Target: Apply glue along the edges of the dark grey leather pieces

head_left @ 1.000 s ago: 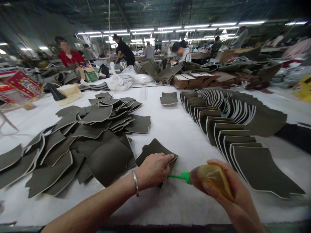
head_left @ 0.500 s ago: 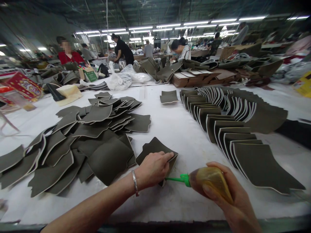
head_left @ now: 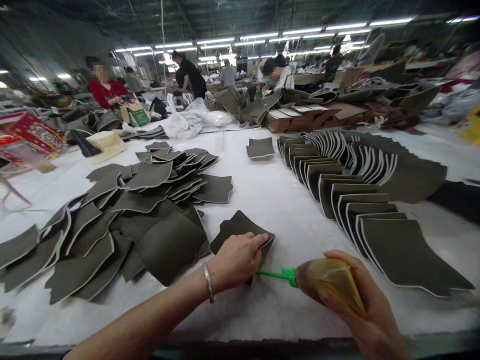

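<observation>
My left hand (head_left: 238, 257), with a silver bangle at the wrist, grips a dark olive leather piece (head_left: 234, 225). Its index finger is laid along the piece's near right corner, while the thumb is hidden. One edge of this piece is turned up toward me. In my right hand (head_left: 369, 300) is a squeeze bottle (head_left: 330, 282) of amber liquid, tilted on its side. The bottle's thin green nozzle (head_left: 272, 274) points left, its tip at the turned edge just below my left fingers; whether it touches is unclear.
A loose heap of similar pieces (head_left: 146, 200) covers the left side. On the right, many pieces stand in a curved overlapping row (head_left: 405, 250). A single piece (head_left: 260, 148) lies farther back. Plastic bags (head_left: 183, 122) and brown stacks (head_left: 296, 120) line the far edge; several people work beyond.
My right hand and the bottle have shifted slightly to the right, the nozzle tip sliding a little along the edge. My left hand stays where it was.
</observation>
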Demonstrator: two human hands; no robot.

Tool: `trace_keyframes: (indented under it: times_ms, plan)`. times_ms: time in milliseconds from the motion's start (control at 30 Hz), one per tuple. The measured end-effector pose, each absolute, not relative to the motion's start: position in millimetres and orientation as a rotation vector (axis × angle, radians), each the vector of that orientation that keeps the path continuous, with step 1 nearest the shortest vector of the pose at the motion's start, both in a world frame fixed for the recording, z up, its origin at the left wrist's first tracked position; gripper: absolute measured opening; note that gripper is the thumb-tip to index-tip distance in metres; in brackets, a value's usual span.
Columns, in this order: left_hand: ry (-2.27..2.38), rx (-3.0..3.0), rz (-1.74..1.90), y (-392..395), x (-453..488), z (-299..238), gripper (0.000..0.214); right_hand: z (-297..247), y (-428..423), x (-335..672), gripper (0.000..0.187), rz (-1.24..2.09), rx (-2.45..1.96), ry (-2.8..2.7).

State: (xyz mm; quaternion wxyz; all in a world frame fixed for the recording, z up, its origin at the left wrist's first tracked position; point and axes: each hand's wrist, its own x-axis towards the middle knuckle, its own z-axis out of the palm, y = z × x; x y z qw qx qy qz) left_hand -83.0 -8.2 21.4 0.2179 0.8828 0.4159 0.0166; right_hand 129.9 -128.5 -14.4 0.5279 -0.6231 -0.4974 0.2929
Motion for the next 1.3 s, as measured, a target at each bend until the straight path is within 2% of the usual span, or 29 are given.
trace_keyframes:
  times_ms: [600, 833, 1033, 1300]
  plan:
    - [1.146, 2.456, 0.018, -8.1, -82.4, 23.9, 0.047, -16.6, -128.6, 127.1, 0.04, 0.722, -1.434, -1.142]
    - [1.146, 2.447, 0.017, -7.2, -81.8, 24.2, 0.047, -18.7, -138.0, 118.3, 0.05, 0.891, -1.434, -1.048]
    - [1.139, 2.447, 0.009, -6.6, -80.8, 23.8, 0.046, -29.1, -120.1, 148.9, 0.046, 0.664, -1.465, -1.21]
    - [1.092, 2.418, 0.03, -3.2, -79.9, 24.0, 0.047, -31.5, -97.8, 171.8, 0.053, 0.419, -1.52, -1.309]
